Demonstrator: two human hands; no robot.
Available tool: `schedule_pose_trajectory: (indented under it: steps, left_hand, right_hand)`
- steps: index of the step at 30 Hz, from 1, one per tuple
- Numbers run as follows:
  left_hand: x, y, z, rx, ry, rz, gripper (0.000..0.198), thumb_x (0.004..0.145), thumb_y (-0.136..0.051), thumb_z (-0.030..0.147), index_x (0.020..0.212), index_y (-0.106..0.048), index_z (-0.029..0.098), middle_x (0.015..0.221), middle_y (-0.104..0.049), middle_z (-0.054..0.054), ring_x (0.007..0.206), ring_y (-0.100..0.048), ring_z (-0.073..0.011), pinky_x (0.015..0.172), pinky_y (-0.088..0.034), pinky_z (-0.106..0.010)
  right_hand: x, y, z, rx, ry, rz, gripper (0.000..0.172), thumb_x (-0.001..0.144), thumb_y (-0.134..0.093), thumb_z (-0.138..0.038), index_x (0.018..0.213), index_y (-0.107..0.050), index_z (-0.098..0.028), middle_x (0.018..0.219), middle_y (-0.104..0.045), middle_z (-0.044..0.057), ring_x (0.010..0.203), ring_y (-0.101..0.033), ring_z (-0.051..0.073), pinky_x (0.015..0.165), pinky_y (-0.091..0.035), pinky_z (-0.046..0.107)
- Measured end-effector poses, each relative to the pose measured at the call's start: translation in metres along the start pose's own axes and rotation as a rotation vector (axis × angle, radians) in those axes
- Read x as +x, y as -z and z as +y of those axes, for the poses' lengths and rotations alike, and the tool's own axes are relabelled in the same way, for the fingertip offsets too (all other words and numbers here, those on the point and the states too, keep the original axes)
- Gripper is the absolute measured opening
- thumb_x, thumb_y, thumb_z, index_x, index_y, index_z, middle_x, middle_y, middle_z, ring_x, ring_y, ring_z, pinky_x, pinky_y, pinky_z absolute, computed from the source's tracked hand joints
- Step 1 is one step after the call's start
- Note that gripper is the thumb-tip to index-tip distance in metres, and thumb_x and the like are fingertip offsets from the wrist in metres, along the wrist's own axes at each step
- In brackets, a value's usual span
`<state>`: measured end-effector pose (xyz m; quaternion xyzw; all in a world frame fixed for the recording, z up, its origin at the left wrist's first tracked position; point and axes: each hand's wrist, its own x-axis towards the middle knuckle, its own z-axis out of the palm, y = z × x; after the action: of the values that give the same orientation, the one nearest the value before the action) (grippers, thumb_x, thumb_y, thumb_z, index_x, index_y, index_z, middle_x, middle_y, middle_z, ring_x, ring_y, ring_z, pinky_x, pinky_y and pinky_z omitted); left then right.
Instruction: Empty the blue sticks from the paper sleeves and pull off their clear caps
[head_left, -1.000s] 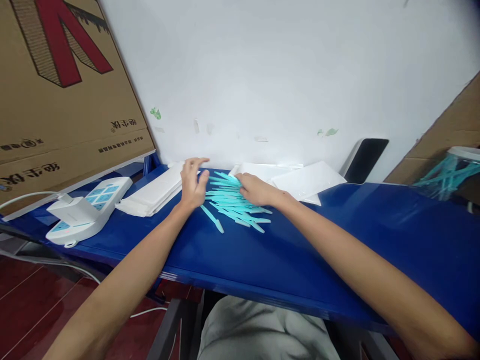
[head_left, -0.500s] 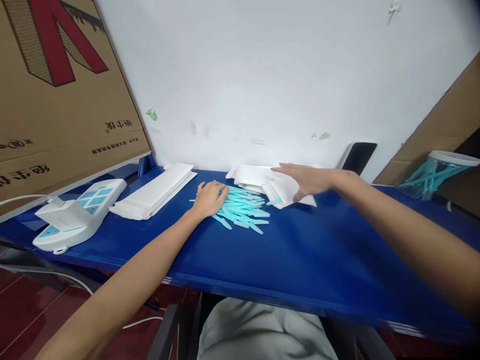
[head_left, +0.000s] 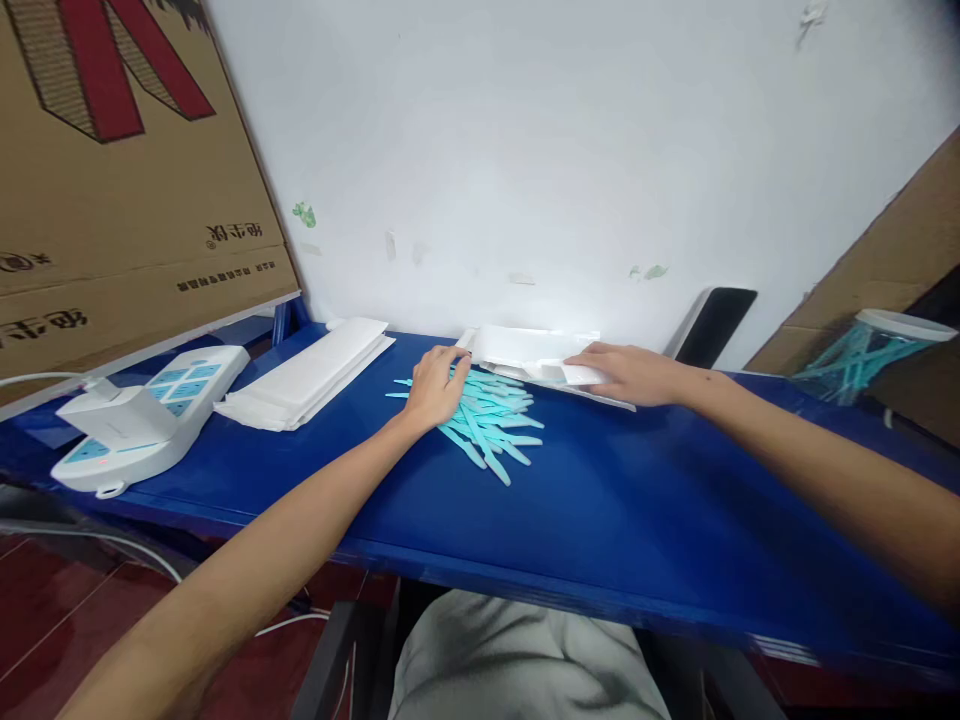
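A loose pile of slim teal plastic sticks that look like eyebrow razors (head_left: 495, 425) lies mid-table. My left hand (head_left: 436, 388) rests at the pile's upper left, its fingers bent and the thumb apart from them. Its fingertips come close to the left end of the white paper sleeves (head_left: 536, 345) by the wall. At the right end of these sleeves, my right hand (head_left: 630, 373) has its fingers and thumb closed on a white paper sleeve (head_left: 568, 374). The fingers partly cover that sleeve.
To the left lie a stack of white paper sleeves (head_left: 311, 375) and a power strip (head_left: 180, 410) with a charger (head_left: 120, 418). A black-faced phone-like object (head_left: 716, 325) leans on the wall. A clear tub of teal sticks (head_left: 855, 355) stands far right. A large carton (head_left: 142, 200) rises at left.
My right hand has lowered onto the white sleeve and closed on it. My left hand has slid slightly right and up, and some teal sticks in the pile have shifted.
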<state>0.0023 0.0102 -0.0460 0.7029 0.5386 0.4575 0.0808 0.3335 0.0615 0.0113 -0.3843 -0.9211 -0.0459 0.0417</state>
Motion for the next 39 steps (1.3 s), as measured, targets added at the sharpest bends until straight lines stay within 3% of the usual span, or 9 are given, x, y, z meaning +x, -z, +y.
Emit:
schedule_pose_trajectory:
  steps: [6, 11, 15, 18, 23, 27, 31, 35, 39]
  left_hand:
    - [-0.011, 0.009, 0.029, 0.159, -0.461, -0.129, 0.038, 0.102, -0.043, 0.043, 0.123, -0.062, 0.018, 0.114, -0.065, -0.011, 0.108, -0.056, -0.0253, 0.095, -0.044, -0.039]
    - [-0.014, 0.002, 0.033, 0.277, -0.648, -0.139, 0.032, 0.104, -0.044, 0.037, 0.116, -0.065, 0.017, 0.099, -0.067, -0.008, 0.09, -0.059, -0.0215, 0.082, -0.044, -0.035]
    - [-0.01, 0.004, 0.025, 0.248, -0.729, -0.068, 0.03, 0.105, -0.043, 0.031, 0.117, -0.066, 0.016, 0.094, -0.064, -0.009, 0.087, -0.057, -0.0196, 0.079, -0.045, -0.033]
    - [-0.004, 0.017, 0.024, 0.195, -0.694, 0.066, 0.029, 0.105, -0.041, 0.028, 0.109, -0.067, 0.016, 0.09, -0.062, -0.008, 0.084, -0.056, -0.0186, 0.076, -0.046, -0.031]
    - [0.006, 0.041, 0.024, -0.037, -0.372, 0.519, 0.032, 0.102, -0.05, 0.036, 0.079, -0.061, 0.018, 0.072, -0.057, -0.002, 0.068, -0.052, -0.0139, 0.066, -0.042, -0.027]
    - [0.012, 0.044, 0.021, -0.336, -0.042, 0.537, 0.035, 0.086, -0.072, 0.047, 0.07, -0.063, 0.017, 0.062, -0.056, 0.002, 0.057, -0.049, -0.0109, 0.057, -0.04, -0.025]
    - [0.02, 0.041, 0.017, -0.699, 0.193, 0.515, 0.036, 0.07, -0.085, 0.047, 0.069, -0.064, 0.018, 0.054, -0.05, 0.005, 0.051, -0.049, -0.0092, 0.056, -0.044, -0.024]
    - [0.022, 0.046, 0.016, -0.699, 0.123, 0.533, 0.037, 0.073, -0.083, 0.05, 0.073, -0.062, 0.019, 0.056, -0.049, 0.006, 0.049, -0.046, -0.0085, 0.055, -0.045, -0.024]
    - [0.009, 0.043, 0.024, -0.198, -0.349, 0.505, 0.027, 0.091, -0.068, 0.043, 0.079, -0.065, 0.019, 0.066, -0.055, 0.001, 0.061, -0.052, -0.0119, 0.061, -0.043, -0.026]
  right_hand:
    - [-0.003, 0.003, -0.045, -0.393, 0.037, 0.117, 0.044, 0.097, -0.038, -0.016, 0.136, -0.058, -0.015, 0.128, -0.066, 0.018, 0.102, -0.068, 0.03, 0.081, -0.049, 0.04]
    - [0.007, 0.011, -0.085, -0.462, 0.097, 0.208, 0.041, 0.095, -0.04, -0.009, 0.13, -0.06, -0.011, 0.125, -0.067, 0.019, 0.106, -0.067, 0.031, 0.086, -0.047, 0.042]
    - [0.004, 0.006, -0.08, -0.382, 0.099, 0.291, 0.045, 0.093, -0.042, -0.009, 0.136, -0.057, -0.012, 0.131, -0.065, 0.018, 0.111, -0.065, 0.032, 0.09, -0.049, 0.044]
    - [-0.01, -0.002, -0.053, -0.3, 0.073, 0.357, 0.051, 0.092, -0.041, -0.008, 0.141, -0.053, -0.011, 0.138, -0.061, 0.018, 0.117, -0.063, 0.034, 0.094, -0.051, 0.048]
    - [-0.046, -0.009, -0.017, -0.021, 0.111, 0.581, 0.061, 0.089, -0.041, -0.004, 0.147, -0.051, -0.021, 0.143, -0.058, 0.014, 0.128, -0.059, 0.03, 0.101, -0.053, 0.048]
    - [-0.071, -0.016, -0.025, 0.157, 0.167, 0.797, 0.055, 0.094, -0.048, -0.008, 0.146, -0.053, -0.029, 0.139, -0.063, 0.01, 0.126, -0.062, 0.027, 0.105, -0.053, 0.048]
    - [-0.083, -0.023, -0.037, 0.209, 0.222, 0.863, 0.043, 0.091, -0.06, -0.01, 0.131, -0.066, -0.025, 0.126, -0.072, 0.01, 0.115, -0.069, 0.028, 0.097, -0.058, 0.047]
    - [-0.08, -0.021, -0.036, 0.152, 0.239, 0.971, 0.03, 0.085, -0.061, -0.004, 0.104, -0.073, -0.023, 0.1, -0.077, 0.008, 0.091, -0.075, 0.026, 0.077, -0.062, 0.042]
    - [-0.077, -0.017, -0.036, 0.065, 0.31, 1.112, 0.02, 0.08, -0.065, -0.002, 0.082, -0.063, -0.022, 0.076, -0.07, 0.005, 0.071, -0.069, 0.022, 0.06, -0.055, 0.036]
